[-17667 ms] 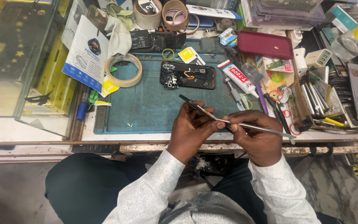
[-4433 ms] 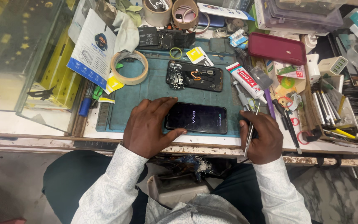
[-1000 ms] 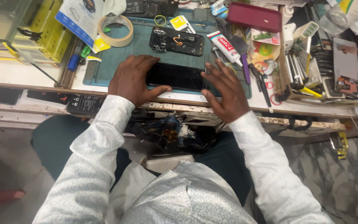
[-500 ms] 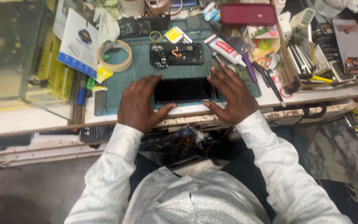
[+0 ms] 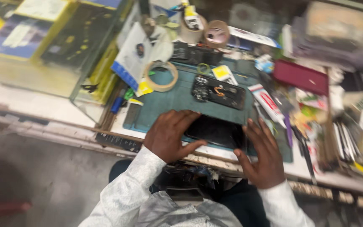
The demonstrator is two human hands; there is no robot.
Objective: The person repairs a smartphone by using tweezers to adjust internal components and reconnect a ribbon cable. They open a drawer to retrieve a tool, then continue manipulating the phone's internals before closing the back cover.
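Observation:
A black phone screen panel [image 5: 215,131] lies flat near the front edge of a teal work mat [image 5: 177,98]. My left hand [image 5: 169,134] rests on the panel's left end, fingers spread over it. My right hand [image 5: 263,155] presses against the panel's right end, fingers extended. Both hands frame the panel from either side. Behind it on the mat lies an opened phone body [image 5: 219,90] with its inner parts showing. The picture is blurred by motion.
A ring of tape [image 5: 161,76] sits at the mat's back left. A white and red glue tube [image 5: 267,101], a maroon case [image 5: 301,77] and several hand tools [image 5: 349,143] crowd the right. A glass cabinet [image 5: 55,46] stands at left.
Earlier my hands held a thin tool above the mat. The panel then lay on the mat and both hands came to its ends. The camera has swung, shifting the bench rightward.

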